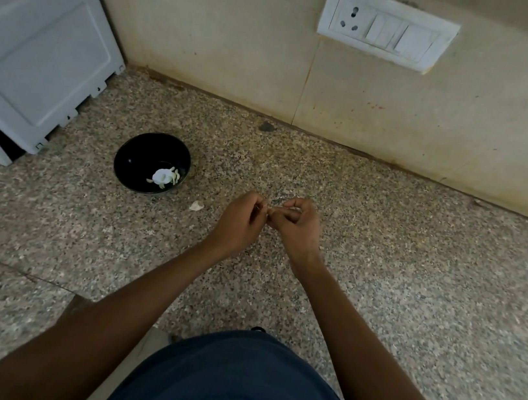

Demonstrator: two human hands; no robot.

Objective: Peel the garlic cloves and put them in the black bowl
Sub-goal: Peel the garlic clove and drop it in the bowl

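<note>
A garlic clove, mostly hidden, sits pinched between the fingertips of both hands above the speckled stone counter; only a pale sliver shows where the fingers meet. The left hand curls its fingers and thumb in on the clove from the left, and the right hand does the same from the right, so the two hands touch at the tips. How much skin remains on the clove cannot be told. The black bowl stands on the counter to the left of the hands and a little farther back, apart from them, with peeled cloves and a white lump lying in its near right side. A scrap of skin lies on the counter between bowl and left hand. A grey appliance stands at the far left, near the bowl. On the beige wall behind, a white switch plate is mounted.
</note>
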